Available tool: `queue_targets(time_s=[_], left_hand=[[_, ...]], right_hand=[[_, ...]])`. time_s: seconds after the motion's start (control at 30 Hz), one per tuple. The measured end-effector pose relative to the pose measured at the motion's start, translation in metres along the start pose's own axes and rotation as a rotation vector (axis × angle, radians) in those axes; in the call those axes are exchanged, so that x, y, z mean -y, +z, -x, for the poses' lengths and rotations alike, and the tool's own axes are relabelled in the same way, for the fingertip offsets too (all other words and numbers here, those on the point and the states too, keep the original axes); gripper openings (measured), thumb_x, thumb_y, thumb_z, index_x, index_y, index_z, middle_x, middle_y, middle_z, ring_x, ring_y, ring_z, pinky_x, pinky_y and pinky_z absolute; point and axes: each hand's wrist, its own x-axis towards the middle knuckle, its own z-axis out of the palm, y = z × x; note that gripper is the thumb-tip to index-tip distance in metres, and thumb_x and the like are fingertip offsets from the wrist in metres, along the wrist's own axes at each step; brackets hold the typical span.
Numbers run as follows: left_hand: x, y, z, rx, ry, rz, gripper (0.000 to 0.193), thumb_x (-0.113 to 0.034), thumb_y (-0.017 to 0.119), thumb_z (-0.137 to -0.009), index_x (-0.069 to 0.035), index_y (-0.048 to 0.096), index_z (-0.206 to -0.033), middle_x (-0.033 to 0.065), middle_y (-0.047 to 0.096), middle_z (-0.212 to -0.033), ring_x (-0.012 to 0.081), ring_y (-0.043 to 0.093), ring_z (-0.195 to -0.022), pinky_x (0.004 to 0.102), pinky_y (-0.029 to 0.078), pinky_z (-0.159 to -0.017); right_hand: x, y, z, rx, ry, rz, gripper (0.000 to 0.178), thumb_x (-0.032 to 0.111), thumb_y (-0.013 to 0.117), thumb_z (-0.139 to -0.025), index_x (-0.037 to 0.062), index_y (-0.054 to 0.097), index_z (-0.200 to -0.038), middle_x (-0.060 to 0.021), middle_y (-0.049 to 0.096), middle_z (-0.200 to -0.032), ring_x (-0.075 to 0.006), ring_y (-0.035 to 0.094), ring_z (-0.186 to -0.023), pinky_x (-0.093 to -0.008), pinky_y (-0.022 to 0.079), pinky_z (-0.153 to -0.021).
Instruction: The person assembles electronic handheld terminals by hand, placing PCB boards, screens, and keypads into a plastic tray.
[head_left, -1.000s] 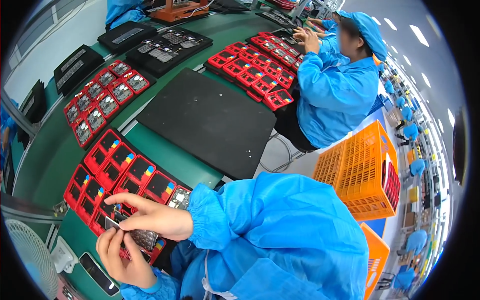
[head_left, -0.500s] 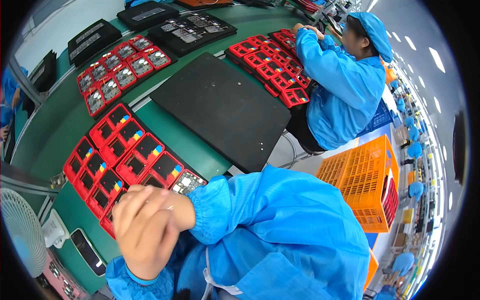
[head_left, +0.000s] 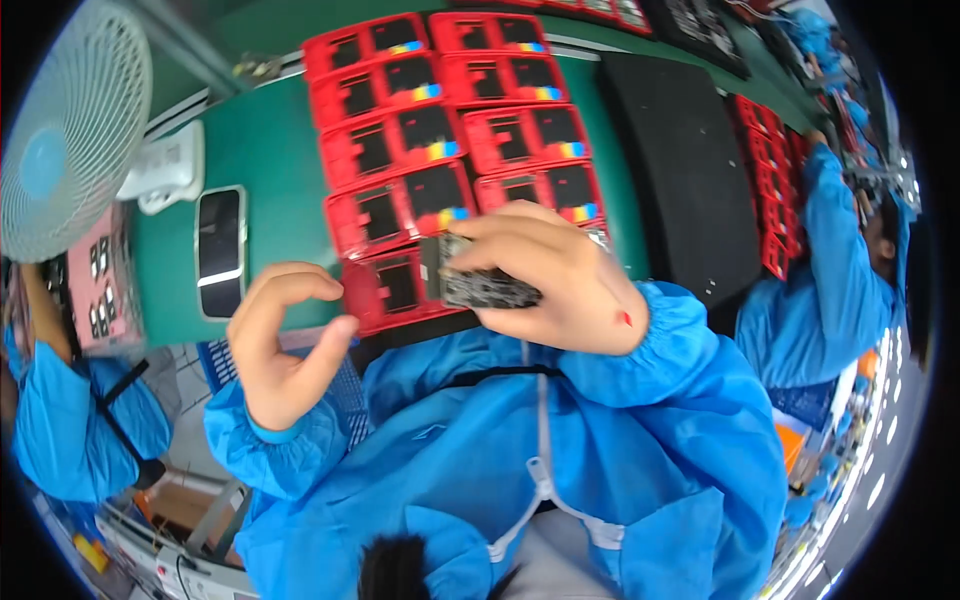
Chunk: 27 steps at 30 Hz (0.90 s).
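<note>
My right hand (head_left: 555, 285) is shut on a small dark circuit board (head_left: 485, 288), held just above the near edge of the red trays (head_left: 400, 150). These trays lie in rows on the green table (head_left: 265, 150); each holds a black module with a coloured strip. The nearest red tray (head_left: 390, 290) lies partly under the board. My left hand (head_left: 280, 345) hovers to the left of it at the table's edge, index finger and thumb curled toward each other with a gap, and nothing visible between them. Both arms wear blue sleeves.
A phone (head_left: 220, 250) lies screen up left of the trays, beside a white fan (head_left: 70, 130). A black mat (head_left: 690, 170) lies to the right, more red trays beyond it. A co-worker in blue (head_left: 830, 290) works at right; another person (head_left: 70, 420) sits at left by a pink tray (head_left: 100, 290).
The view has swung down and turned. My hands, held together a moment ago, have come apart: the right now holds the board over the trays, the left has drawn away to the left.
</note>
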Motion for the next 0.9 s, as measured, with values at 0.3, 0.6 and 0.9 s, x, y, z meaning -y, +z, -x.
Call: queue_targets(time_s=[0.3, 0.6, 0.9], left_hand=[[0.052, 0.012, 0.049, -0.079, -0.056, -0.051, 0.058, -0.007, 0.089, -0.061, -0.005, 0.045, -0.099, 0.0151, 0.053, -0.116, 0.0286, 0.057, -0.102, 0.0345, 0.048, -0.086], [0.07, 0.005, 0.054, -0.075, -0.061, -0.001, 0.058, -0.01, 0.09, -0.06, -0.008, 0.046, -0.098, 0.015, 0.059, -0.114, 0.0329, 0.059, -0.103, 0.0399, 0.047, -0.088], [0.079, 0.001, 0.052, -0.088, 0.0, 0.008, 0.06, -0.013, 0.09, -0.057, -0.008, 0.047, -0.099, 0.0134, 0.06, -0.112, 0.0316, 0.06, -0.1, 0.0396, 0.047, -0.086]], right_hand=[[0.016, 0.055, -0.022, 0.169, -0.111, 0.199, 0.05, 0.005, 0.081, -0.061, 0.0042, 0.067, -0.109, -0.0163, 0.061, -0.124, -0.0365, 0.058, -0.112, -0.0453, 0.051, -0.091], [0.026, 0.073, -0.034, 0.152, -0.113, 0.287, 0.052, 0.007, 0.082, -0.056, 0.0063, 0.069, -0.107, -0.0141, 0.063, -0.119, -0.0343, 0.061, -0.107, -0.0447, 0.05, -0.087], [0.022, 0.081, -0.04, 0.153, -0.173, 0.298, 0.051, 0.008, 0.081, -0.059, 0.0076, 0.067, -0.107, -0.0123, 0.063, -0.116, -0.0308, 0.06, -0.107, -0.044, 0.046, -0.09]])
